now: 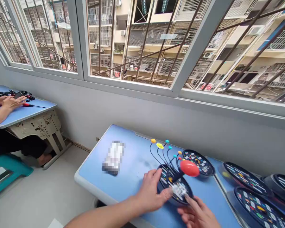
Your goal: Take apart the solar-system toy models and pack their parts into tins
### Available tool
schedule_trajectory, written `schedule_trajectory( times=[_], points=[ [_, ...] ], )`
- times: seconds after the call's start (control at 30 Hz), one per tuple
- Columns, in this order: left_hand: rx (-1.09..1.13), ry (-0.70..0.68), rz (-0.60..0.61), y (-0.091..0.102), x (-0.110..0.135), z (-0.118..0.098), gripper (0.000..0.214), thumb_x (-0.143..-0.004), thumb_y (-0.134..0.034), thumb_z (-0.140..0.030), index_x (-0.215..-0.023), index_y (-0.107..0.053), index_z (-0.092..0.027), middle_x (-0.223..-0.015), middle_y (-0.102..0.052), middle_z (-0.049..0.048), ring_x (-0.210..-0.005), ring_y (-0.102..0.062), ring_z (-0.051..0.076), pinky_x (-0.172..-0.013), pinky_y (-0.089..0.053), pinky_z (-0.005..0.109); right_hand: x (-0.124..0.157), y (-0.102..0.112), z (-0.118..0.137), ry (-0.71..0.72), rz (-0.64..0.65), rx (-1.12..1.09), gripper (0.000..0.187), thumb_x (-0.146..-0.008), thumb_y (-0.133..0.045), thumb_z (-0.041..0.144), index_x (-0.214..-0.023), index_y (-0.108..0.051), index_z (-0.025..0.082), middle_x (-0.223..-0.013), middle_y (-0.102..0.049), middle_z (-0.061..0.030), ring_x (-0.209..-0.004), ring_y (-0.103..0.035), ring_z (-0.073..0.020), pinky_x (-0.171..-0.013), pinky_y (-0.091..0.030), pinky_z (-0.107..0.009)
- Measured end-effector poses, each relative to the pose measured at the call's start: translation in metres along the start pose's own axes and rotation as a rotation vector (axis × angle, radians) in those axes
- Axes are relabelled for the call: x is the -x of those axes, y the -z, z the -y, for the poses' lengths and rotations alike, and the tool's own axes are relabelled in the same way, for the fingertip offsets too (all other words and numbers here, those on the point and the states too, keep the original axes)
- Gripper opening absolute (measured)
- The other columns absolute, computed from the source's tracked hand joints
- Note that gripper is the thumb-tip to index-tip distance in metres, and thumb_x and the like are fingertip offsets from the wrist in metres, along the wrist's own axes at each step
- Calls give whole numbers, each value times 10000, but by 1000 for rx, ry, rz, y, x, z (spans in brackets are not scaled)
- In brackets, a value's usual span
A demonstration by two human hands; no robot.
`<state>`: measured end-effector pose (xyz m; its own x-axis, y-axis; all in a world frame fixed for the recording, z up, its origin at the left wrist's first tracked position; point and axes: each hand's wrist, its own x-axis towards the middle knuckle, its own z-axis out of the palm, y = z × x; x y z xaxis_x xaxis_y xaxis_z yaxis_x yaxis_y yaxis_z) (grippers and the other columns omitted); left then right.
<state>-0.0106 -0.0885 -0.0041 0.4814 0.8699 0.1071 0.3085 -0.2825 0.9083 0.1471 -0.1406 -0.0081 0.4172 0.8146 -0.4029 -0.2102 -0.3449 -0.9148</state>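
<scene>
While the left hand (152, 193) is splaying on the black disc (165, 177), the right fingers (188, 202) are hovering open beside its white cluster (179, 191). Neither hand is clenching.

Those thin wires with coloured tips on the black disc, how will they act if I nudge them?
The thin wires look springy, so they will probably bend and wobble rather than stay stiff. The red oval knob sticks out on a short dark stem and may tip the piece. The small coloured tips look delicate, so a light touch seems wise.
</scene>
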Motion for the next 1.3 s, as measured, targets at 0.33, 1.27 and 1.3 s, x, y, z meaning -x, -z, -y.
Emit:
schedule_trajectory(
  times=[0.33, 1.27, 1.3],
  points=[
    [-98, 166, -50, 12, -42, 29, 590, -697, -346, -36, -1264, -500, -92, -1395, -391, 125, -1296, -330, 226, -1107, -215, 348, 14, -34, -15, -45, 135, -145, 689, -612, -725, 517, -1082, -327, 208, -583, -659, 13, -445, -573, -114, -384, -453, -183],
    [-124, -26, 14, 33, -78, -6, 325, -630, -669, -271, -938, -652, -169, -907, -649, 48, -878, -560, 232, -789, -444, 328, -34, -1, 4, 225, 188, 117, 434, -728, -508, 320, -1121, -384, 186, -629, -530, 67, -462, -495, -95, -389, -365, -192],
    [-56, -29, 0, 30, -80, -6, 339, -632, -688, -303, -937, -648, -161, -896, -646, 46, -860, -562, 221, -779, -444, 315, -37, -2, 6, 235, 200, 134, 470, -726, -507, 326, -1153, -373, 186, -625, -526, 70, -455, -493, -96, -376, -363, -190]
  ],
)
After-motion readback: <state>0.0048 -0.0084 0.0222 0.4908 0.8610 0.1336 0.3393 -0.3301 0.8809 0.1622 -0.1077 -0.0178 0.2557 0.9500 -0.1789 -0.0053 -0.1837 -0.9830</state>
